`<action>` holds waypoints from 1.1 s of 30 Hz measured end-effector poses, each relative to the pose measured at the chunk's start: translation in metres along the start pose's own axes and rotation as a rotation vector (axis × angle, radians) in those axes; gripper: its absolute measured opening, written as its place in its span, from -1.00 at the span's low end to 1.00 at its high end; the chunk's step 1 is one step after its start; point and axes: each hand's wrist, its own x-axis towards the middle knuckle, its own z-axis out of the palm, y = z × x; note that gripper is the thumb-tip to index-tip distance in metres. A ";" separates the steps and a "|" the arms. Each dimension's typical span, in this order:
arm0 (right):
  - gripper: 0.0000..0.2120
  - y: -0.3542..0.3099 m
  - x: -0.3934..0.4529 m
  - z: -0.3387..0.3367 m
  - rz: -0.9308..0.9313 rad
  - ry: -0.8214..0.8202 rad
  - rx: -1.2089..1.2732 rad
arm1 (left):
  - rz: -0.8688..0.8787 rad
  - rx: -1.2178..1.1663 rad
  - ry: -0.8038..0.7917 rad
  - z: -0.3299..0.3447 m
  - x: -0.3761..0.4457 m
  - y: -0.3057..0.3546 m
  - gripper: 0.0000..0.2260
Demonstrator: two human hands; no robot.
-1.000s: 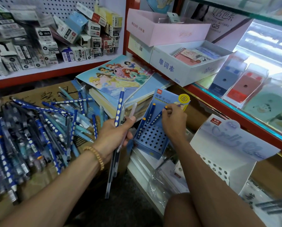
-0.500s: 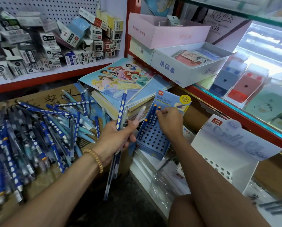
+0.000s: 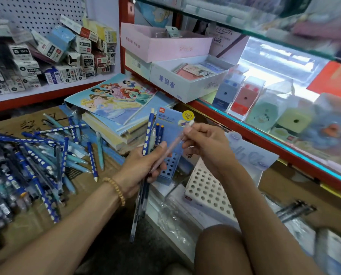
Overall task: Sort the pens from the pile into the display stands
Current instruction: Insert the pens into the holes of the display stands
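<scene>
Left of frame: pile of pens (image 3: 32, 165), mostly dark blue with white dots plus some light blue, lies spread on flattened cardboard (image 3: 26, 124). Centre: left hand (image 3: 144, 167), beaded bracelet (image 3: 116, 190) at the wrist, is curled round a small bundle of pens (image 3: 148, 133) held roughly upright, one dotted blue pen rising above the others, just in front of the blue display stand (image 3: 171, 135), where two blue pens already stand in its holes. Right of centre: right hand (image 3: 207, 143) pinches the upper end of a pale pink pen (image 3: 173, 145), which slants down to the left hand; the white display stand (image 3: 209, 189) sits below it at lower right.
</scene>
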 end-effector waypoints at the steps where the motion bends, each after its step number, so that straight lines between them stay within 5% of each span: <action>1: -0.85 -0.002 -0.008 -0.011 -0.019 0.088 0.006 | 0.000 0.016 -0.005 0.005 0.000 -0.003 -0.66; 6: -0.85 0.008 -0.049 -0.064 -0.045 0.546 -0.032 | -0.005 0.102 0.024 0.027 0.005 -0.023 -0.75; 9: -0.85 0.036 -0.054 -0.083 -0.031 0.659 -0.162 | -0.014 0.101 0.046 0.034 0.009 -0.031 -0.77; 19: -0.85 0.066 -0.025 -0.120 -0.089 0.635 -0.435 | -0.077 0.132 0.115 0.033 0.021 -0.043 -0.67; 26: -0.91 0.081 -0.018 -0.100 -0.143 0.451 -0.516 | -0.076 0.142 0.111 0.037 0.025 -0.053 -0.88; 33: -0.95 0.086 -0.008 -0.085 -0.179 0.513 -0.586 | -0.062 0.241 0.130 0.044 0.030 -0.068 -0.91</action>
